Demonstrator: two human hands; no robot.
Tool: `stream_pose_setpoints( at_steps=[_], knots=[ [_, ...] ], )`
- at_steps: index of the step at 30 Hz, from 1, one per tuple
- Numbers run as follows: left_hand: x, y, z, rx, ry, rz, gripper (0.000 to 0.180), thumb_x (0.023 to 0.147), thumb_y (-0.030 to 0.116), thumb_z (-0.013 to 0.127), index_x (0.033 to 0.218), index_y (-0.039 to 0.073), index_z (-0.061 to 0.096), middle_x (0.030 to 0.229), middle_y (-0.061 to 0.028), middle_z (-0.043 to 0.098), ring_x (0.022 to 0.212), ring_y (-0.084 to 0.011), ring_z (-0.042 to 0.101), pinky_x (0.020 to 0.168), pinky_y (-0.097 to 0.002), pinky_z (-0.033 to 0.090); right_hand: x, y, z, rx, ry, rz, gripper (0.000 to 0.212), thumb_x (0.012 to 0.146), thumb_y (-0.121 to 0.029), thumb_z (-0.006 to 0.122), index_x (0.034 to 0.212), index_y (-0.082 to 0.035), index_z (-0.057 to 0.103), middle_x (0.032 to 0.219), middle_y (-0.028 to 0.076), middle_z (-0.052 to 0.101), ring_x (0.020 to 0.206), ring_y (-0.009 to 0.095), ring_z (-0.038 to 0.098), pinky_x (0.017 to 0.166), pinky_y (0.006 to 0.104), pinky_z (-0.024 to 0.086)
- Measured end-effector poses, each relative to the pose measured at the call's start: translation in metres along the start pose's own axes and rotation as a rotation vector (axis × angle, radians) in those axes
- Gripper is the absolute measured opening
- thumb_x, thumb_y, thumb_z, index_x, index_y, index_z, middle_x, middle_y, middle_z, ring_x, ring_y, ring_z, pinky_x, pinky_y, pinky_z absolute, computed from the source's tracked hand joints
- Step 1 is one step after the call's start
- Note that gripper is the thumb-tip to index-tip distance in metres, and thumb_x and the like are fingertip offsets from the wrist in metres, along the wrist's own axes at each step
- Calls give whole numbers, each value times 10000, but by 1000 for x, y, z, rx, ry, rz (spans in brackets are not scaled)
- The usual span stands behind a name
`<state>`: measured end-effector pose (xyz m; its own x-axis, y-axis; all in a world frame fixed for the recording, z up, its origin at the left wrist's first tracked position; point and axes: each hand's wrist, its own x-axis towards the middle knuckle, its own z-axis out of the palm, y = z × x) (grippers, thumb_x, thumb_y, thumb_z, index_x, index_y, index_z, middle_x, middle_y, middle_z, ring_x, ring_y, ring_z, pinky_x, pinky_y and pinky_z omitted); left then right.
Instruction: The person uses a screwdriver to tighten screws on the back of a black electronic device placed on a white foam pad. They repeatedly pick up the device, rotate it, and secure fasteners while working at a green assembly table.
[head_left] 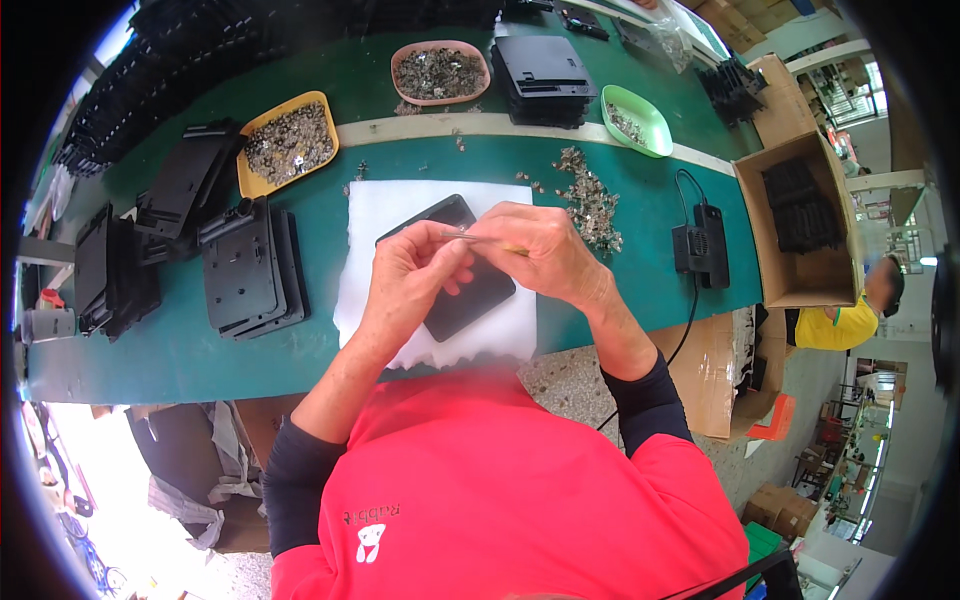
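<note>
Gripping a slim metallic tool [482,238] in the curled right hand [548,250]; pinching near its tip with the left hand [412,272], cannot tell on what. Poised above a black rectangular plastic panel [468,305], within the edges of a white foam sheet [362,255], with bare green desk [652,205] rightward.

The green table [180,362] bears a white sheet [512,330], black panels [238,268], trays [247,180], metal bits [592,205].
</note>
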<state>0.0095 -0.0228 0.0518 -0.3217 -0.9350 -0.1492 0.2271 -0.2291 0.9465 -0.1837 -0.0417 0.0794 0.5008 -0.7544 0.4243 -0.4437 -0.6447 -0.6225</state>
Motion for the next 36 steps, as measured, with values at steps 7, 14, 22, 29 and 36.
stream_pose_setpoints(
  at_steps=[7,14,22,29,36],
  knots=[
    [-4,-8,-3,-231,83,-98,165,926,152,657,976,-5,664,815,-78,693,676,-113,651,581,-233,509,-8,-10,13,322,93,576,129,829,-124,693,920,-37,721,734,39,694,658,107,629,599,265,497],
    [-10,-14,-4,-67,54,-104,148,937,155,652,944,7,656,796,-69,685,653,-115,640,557,-233,502,-11,-8,19,602,31,689,89,854,-75,690,878,10,685,660,33,657,451,19,465,390,187,328],
    [-8,-4,-5,458,47,-8,224,875,202,713,966,7,649,834,-75,679,701,-154,632,595,-297,495,-15,5,14,649,-16,745,110,871,-94,649,824,5,658,630,34,629,431,26,448,377,189,307],
    [5,-31,-14,1282,235,541,498,723,220,799,1146,35,610,1228,-184,501,1125,-349,496,940,-459,381,9,46,19,61,-9,644,182,836,-157,619,760,5,651,544,36,566,456,73,511,421,243,377],
    [5,-31,-15,1188,199,502,519,713,209,809,1142,-19,625,1242,-207,497,1160,-351,473,959,-452,361,19,59,23,-132,-129,593,187,795,-149,588,721,19,623,537,74,585,498,136,571,503,294,453]
  ],
)
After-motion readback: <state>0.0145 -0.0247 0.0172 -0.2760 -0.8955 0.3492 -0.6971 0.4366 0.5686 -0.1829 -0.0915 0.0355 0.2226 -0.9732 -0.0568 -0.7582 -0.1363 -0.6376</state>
